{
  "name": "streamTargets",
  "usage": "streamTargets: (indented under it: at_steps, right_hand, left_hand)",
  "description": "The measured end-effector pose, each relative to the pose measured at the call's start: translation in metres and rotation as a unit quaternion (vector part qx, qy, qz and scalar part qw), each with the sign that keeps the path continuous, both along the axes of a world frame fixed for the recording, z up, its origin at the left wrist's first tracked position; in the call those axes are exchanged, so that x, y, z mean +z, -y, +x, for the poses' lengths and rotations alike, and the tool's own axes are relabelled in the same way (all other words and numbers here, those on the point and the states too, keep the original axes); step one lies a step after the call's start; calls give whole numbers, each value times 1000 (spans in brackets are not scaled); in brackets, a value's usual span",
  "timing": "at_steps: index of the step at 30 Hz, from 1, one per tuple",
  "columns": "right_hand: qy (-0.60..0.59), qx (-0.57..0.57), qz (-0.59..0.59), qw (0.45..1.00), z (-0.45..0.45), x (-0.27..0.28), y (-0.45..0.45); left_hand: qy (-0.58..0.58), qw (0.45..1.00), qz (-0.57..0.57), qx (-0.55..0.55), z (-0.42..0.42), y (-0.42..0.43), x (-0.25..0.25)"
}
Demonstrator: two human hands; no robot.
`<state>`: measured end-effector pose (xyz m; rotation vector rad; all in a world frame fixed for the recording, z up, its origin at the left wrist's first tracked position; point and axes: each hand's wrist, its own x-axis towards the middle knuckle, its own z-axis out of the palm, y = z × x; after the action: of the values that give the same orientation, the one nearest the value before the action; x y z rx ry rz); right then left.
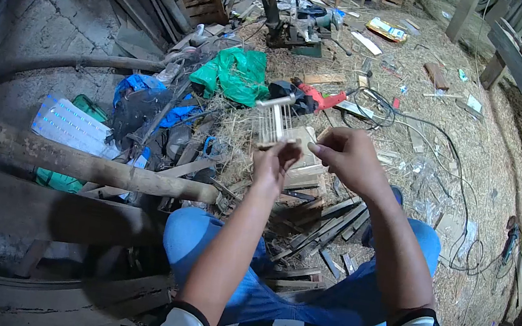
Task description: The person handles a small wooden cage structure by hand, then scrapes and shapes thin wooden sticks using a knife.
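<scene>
A small pale wooden frame with thin parallel bars (277,122) is held up in front of me. My left hand (273,162) grips its lower end. To the right of it, my right hand (349,159) is raised with thumb and index finger pinched together; what lies between them, if anything, is too small to name. The right hand is apart from the frame. Below and behind the hands is a light wooden block (304,169) above a pile of dark wood strips (325,230).
Beyond the hands lie a red power tool (321,98), a green plastic bag (233,76) and a black cable (455,151) on straw-covered ground. A thick wooden pole (85,162) runs along the left. A dark green machine (270,9) stands at the back.
</scene>
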<state>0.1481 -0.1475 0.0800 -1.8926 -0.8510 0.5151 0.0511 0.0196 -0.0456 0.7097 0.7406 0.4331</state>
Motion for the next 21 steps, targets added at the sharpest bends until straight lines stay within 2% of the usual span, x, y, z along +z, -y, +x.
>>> streamTargets:
  at_steps: [2,7,8,10,14,18,21]
  right_hand:
    - [2,-6,-1,1000,5,-12,-1]
    - [3,-17,-6,1000,14,-23,6]
    - [11,-16,-9,1000,15,-23,8]
    - [10,-25,-8,1000,17,-24,9]
    - [21,-27,-8,999,18,-21,13]
    - [31,-24,-8,999,16,-19,11]
    - [20,-20,-21,999,13,-14,10]
  left_hand:
    - [-22,998,-44,-32,9,6,-61]
    - [-33,996,-37,-68,25,24,-106]
    - [-35,996,-38,-73,31,23,-112]
    - [-112,990,-63,-56,45,18,-122]
    - [-148,986,-37,-67,57,15,-134]
    - [-151,984,-40,-86,59,14,-145]
    - [-147,985,-71,-53,58,21,-148]
